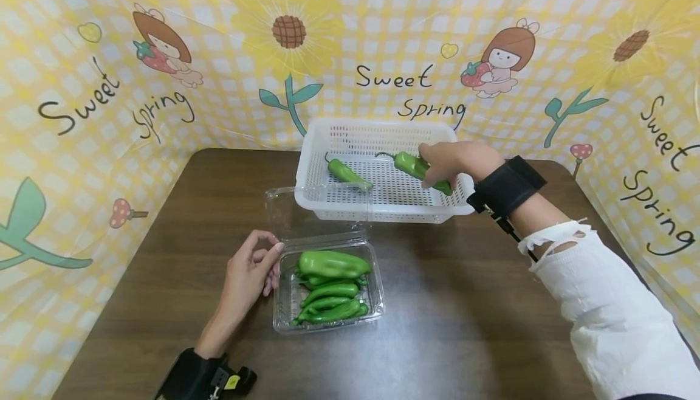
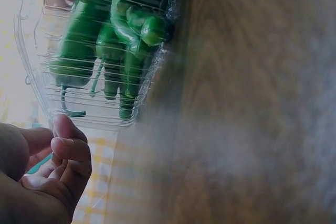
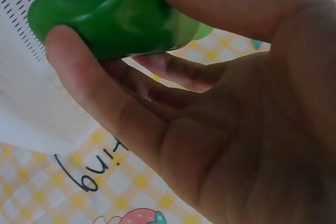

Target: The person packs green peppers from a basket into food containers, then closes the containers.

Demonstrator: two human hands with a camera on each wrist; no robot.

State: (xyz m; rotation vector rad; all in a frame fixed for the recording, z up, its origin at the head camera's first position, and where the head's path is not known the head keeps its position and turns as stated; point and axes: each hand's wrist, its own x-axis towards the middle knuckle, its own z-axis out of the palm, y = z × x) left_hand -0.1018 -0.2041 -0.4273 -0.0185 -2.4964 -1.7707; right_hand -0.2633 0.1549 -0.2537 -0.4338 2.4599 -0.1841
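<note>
Over the right part of a white plastic basket (image 1: 383, 213), my right hand (image 1: 456, 162) grips a green pepper (image 1: 409, 164) between thumb and fingers. The right wrist view shows the same pepper (image 3: 110, 19) close up, its stem end hidden. A second pepper (image 1: 346, 172) lies in the basket on the left. My left hand (image 1: 253, 266) pinches the rim of a clear plastic clamshell box (image 1: 377, 309) near its upper left corner, thumb against finger in the left wrist view. Inside the box lie one large pepper (image 1: 333, 264) and several thinner peppers (image 1: 330, 303).
The box's transparent lid (image 1: 317, 211) stands raised toward the basket and overlaps its front left edge in view. Everything stands on a dark wooden table (image 1: 437, 327). A yellow checked cloth (image 1: 350, 35) with printed flowers and lettering hangs behind and along both sides.
</note>
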